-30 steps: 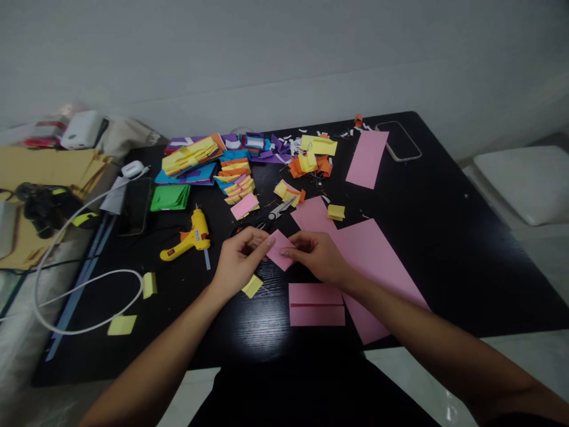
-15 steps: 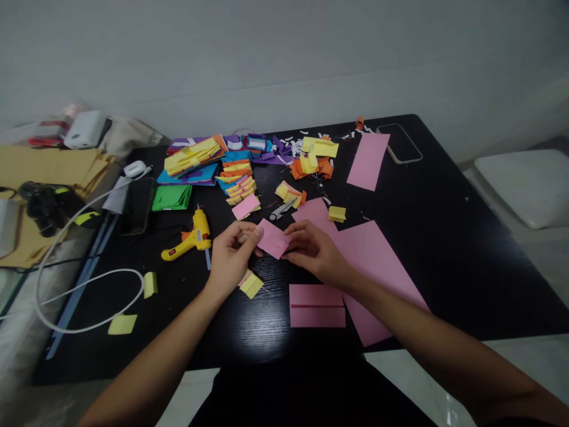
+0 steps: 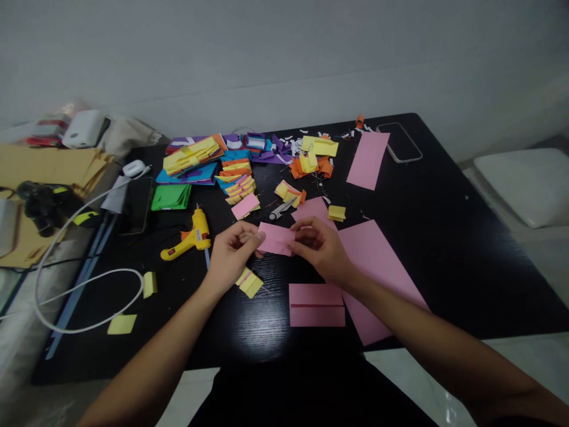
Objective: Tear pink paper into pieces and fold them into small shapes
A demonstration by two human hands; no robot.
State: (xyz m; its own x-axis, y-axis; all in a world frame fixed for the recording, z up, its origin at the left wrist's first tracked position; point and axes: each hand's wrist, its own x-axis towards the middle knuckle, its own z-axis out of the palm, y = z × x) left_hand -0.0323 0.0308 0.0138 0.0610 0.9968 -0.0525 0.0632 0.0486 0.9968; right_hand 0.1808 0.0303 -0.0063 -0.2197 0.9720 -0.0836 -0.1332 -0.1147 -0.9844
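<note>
A small pink paper piece (image 3: 275,238) is held up over the black table between both hands. My left hand (image 3: 232,252) pinches its left end, thumb on top. My right hand (image 3: 322,252) grips the right end with thumb and fingers. Below the left hand lies a yellow folded paper (image 3: 249,283) with a pink strip on it. Nearer my body is a creased pink paper (image 3: 317,305). Large pink sheets (image 3: 377,273) lie partly beneath my right forearm. Just beyond the held paper rests a pair of scissors (image 3: 281,210), beside yellow and orange scraps.
A yellow glue gun (image 3: 195,236) lies left of my left hand. Behind it are green folded papers (image 3: 171,197) and a row of coloured folded papers (image 3: 237,178). A white cable (image 3: 89,279) loops across the left side. A phone (image 3: 399,142) lies at the back right.
The pink paper has turned from slanted to nearly level, and more of its width shows. My right hand has shifted slightly right; the left hand has barely moved.
</note>
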